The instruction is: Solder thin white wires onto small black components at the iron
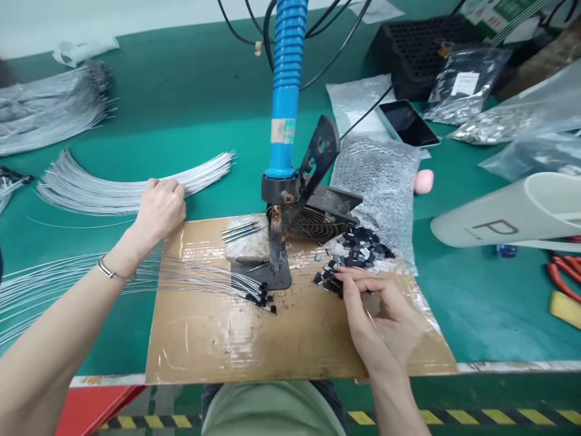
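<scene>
My left hand (162, 209) rests closed on a curved bundle of thin white wires (109, 192); what its fingers pinch is too small to tell. My right hand (381, 312) has its fingers pressed together around a thin metal tool, at the edge of a pile of small black pieces (363, 245). Between the hands, wires (200, 277) with black ends lie across the brown cardboard (295, 339). Several thin metal rods (240, 231) lie on a pale block (247, 247) beside the soldering stand (276, 242).
A blue ribbed tube (289, 66) comes down over the middle. Bubble wrap (376, 175), a phone (408, 123), a pink object (423, 181) and a white cylinder (503, 215) are on the right. More wires (49, 109) lie at the back left.
</scene>
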The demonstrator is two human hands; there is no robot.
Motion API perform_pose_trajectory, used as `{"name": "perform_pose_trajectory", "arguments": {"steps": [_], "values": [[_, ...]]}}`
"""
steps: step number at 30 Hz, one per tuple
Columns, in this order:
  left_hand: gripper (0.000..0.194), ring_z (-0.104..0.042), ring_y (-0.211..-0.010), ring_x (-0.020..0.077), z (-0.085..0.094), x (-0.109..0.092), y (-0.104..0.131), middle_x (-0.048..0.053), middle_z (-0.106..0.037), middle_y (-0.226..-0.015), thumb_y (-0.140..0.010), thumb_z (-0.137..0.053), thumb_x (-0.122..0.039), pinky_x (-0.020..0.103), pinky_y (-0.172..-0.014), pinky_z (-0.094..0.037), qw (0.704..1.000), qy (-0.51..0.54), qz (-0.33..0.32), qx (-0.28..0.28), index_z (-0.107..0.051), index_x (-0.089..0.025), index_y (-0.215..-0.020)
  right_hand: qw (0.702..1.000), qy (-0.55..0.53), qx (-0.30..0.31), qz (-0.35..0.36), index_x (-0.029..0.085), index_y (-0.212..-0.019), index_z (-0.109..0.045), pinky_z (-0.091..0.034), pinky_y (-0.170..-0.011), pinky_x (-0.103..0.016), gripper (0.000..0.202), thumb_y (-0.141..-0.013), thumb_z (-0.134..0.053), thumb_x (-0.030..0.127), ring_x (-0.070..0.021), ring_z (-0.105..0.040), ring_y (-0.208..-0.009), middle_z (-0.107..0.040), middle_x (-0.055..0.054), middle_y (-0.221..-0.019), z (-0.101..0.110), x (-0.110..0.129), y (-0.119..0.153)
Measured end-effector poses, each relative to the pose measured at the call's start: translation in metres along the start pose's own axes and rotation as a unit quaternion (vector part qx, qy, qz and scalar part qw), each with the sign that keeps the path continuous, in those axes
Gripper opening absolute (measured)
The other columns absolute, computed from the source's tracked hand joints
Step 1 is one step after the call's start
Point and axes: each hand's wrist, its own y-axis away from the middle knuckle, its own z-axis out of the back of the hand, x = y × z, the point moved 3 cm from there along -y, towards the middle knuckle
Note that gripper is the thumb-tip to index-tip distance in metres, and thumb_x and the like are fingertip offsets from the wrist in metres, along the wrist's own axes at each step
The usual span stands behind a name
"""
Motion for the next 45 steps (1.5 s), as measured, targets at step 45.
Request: {"name": "perform_pose_trajectory", "arguments": {"steps": [45], "values": [[0.013, -0.053, -0.066, 0.0079, 0.109, 0.003, 0.055, -0.002, -0.068, -0.071, -0.089, -0.075, -0.024, 0.023, -0.066, -0.04, 0.921, 0.223, 0.118, -0.296, -0.081, -0.012, -0.089, 0.986, -0.11, -0.11, -0.058, 0.02, -0.085, -0.066, -0.055, -0.067, -0.034, 0.027, -0.103, -0.068, 0.041, -0.0179, -0.066, -0.063, -0.065, 0.001, -0.07, 0.016, 0.005, 0.011]]}}
